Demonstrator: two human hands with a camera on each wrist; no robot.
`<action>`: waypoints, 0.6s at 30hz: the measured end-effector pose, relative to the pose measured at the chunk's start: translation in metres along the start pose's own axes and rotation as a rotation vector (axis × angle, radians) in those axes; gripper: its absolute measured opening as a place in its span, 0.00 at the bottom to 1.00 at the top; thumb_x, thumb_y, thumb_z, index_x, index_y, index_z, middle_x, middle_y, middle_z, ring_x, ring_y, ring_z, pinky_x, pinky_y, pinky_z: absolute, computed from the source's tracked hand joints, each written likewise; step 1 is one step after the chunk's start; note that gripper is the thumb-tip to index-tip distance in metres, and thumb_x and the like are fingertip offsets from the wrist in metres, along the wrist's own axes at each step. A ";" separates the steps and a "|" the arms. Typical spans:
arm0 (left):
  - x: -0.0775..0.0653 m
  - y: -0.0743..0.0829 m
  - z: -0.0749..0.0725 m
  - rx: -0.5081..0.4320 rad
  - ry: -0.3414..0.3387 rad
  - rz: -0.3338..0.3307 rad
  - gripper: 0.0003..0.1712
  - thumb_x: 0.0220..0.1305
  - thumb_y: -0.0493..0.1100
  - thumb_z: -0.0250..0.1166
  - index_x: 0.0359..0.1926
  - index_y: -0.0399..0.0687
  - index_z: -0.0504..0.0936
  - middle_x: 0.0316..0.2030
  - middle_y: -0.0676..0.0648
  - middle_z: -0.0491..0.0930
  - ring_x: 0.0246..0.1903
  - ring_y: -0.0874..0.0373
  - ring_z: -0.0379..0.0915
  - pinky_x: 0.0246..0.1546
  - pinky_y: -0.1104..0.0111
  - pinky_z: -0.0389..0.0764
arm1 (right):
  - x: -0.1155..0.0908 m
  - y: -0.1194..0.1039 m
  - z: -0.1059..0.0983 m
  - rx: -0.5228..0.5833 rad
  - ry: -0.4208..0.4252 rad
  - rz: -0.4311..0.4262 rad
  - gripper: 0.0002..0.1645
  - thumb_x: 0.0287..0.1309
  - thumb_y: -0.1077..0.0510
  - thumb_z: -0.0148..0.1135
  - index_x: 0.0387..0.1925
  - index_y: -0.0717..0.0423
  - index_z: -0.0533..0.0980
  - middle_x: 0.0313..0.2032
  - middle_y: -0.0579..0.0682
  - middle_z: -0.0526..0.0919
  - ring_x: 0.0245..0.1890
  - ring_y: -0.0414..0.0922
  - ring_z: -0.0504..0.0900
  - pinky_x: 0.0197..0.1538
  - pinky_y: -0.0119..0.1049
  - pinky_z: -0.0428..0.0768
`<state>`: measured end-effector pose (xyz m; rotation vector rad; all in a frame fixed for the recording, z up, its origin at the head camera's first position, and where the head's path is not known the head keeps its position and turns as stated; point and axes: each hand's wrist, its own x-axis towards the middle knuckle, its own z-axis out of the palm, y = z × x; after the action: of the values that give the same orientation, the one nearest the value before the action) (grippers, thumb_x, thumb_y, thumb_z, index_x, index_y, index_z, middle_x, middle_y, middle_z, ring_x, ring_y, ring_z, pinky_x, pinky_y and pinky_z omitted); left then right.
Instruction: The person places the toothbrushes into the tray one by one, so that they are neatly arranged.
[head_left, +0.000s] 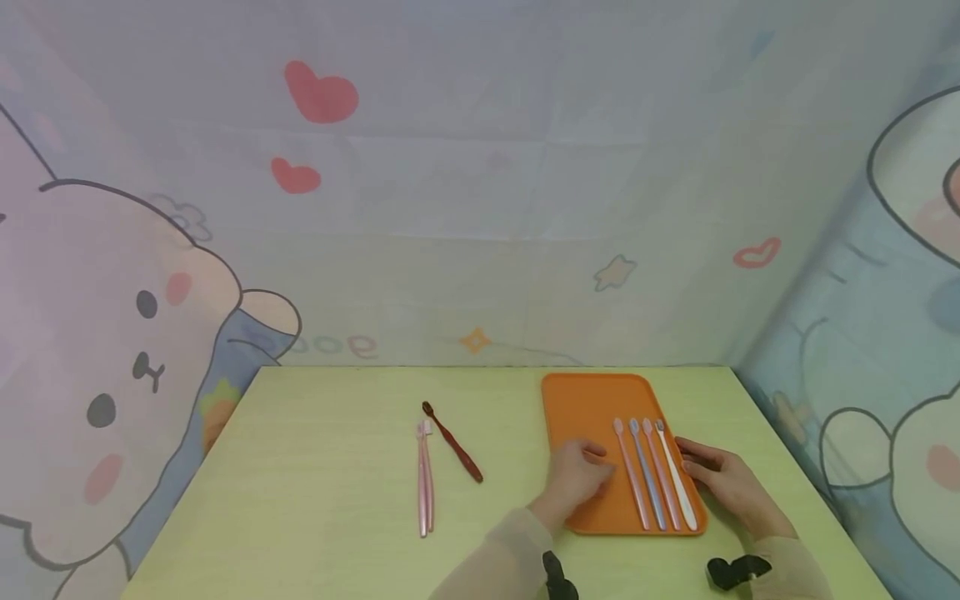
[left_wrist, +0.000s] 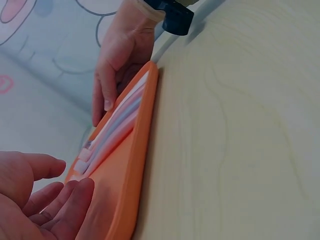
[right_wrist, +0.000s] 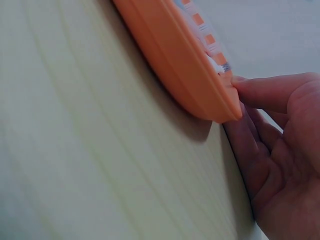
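Observation:
An orange tray (head_left: 588, 400) lies on the table's right side. Several toothbrushes rest in it side by side along its right half: pink ones, a blue toothbrush (head_left: 649, 479) and, outermost, a white toothbrush (head_left: 678, 482). My left hand (head_left: 576, 479) hovers over the tray's left part, fingers loosely bent, with nothing in them; the left wrist view shows a gap between thumb and fingers. At the tray's right edge, my right hand (head_left: 738, 487) holds the rim, the thumb (right_wrist: 265, 92) against it and the other fingers lower down, partly hidden.
Left of the tray, two pink toothbrushes (head_left: 422, 492) lie close together on the pale table (head_left: 315, 467). A dark red toothbrush (head_left: 459, 452) lies slanted beside them. A printed cloth (head_left: 480, 192) hangs behind the table's far edge.

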<state>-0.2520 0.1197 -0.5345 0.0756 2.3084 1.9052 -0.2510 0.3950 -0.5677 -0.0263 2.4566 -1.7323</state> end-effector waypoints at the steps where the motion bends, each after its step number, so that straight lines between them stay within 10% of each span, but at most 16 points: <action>1: 0.001 -0.001 -0.003 0.009 0.005 0.011 0.11 0.55 0.33 0.73 0.40 0.38 0.84 0.22 0.52 0.79 0.17 0.58 0.78 0.18 0.69 0.81 | 0.000 0.000 0.000 -0.003 0.002 -0.001 0.36 0.71 0.53 0.59 0.72 0.65 0.60 0.66 0.70 0.67 0.48 0.29 0.78 0.49 0.33 0.83; 18: 0.001 0.005 -0.101 0.022 0.009 0.130 0.12 0.61 0.38 0.70 0.46 0.39 0.84 0.31 0.45 0.81 0.24 0.51 0.83 0.25 0.66 0.86 | 0.000 -0.001 0.001 -0.067 0.017 -0.008 0.37 0.70 0.50 0.59 0.72 0.64 0.62 0.67 0.68 0.67 0.48 0.26 0.76 0.48 0.31 0.83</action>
<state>-0.2682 0.0225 -0.5115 0.2251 2.3849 1.9433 -0.2510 0.3937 -0.5667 -0.0292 2.5294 -1.6594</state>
